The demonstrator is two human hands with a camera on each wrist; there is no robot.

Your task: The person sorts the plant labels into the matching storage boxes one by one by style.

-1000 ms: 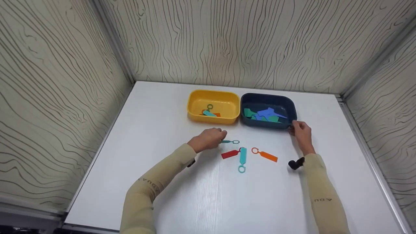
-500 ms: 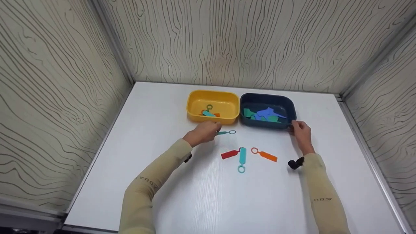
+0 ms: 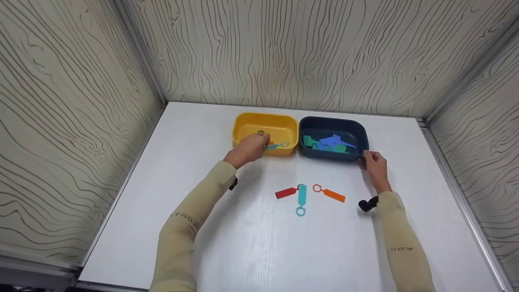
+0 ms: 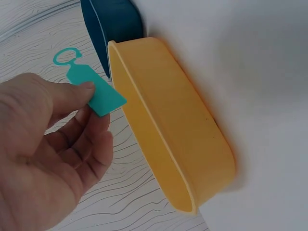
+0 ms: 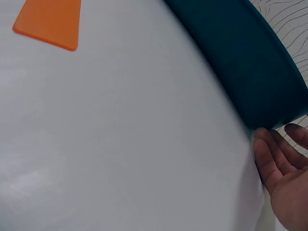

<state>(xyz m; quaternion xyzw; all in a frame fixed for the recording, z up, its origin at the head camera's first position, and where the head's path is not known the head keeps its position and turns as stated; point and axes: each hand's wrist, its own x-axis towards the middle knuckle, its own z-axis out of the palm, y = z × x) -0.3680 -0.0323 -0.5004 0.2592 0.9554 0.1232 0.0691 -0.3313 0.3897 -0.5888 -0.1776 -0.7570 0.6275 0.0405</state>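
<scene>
My left hand [image 3: 252, 147] is over the front part of the yellow bin [image 3: 243, 121]. Thumb and fingers pinch a teal plastic tag [image 4: 94, 89] by its flat body, its ring end pointing away from the palm. In the left wrist view the tag's square end overlaps the bin's rim. At the front right corner of the navy bin [image 3: 334, 155] rests my right hand [image 3: 376, 168]. In the right wrist view its fingertips [image 5: 262, 139] lie against the bin's end, thumb apart from the fingers.
On the white table lie a red tag [image 3: 286, 192], a turquoise tag [image 3: 302, 194] overlapping its ring, and an orange tag [image 3: 334, 195]. Some tags are in the yellow bin; blue and green pieces [image 3: 330, 140] lie in the navy bin. A patterned wall [image 3: 275, 52] stands behind.
My left hand has carried the teal tag from the table, away from me, up over the yellow bin's front rim. The right hand has stayed at the navy bin's corner.
</scene>
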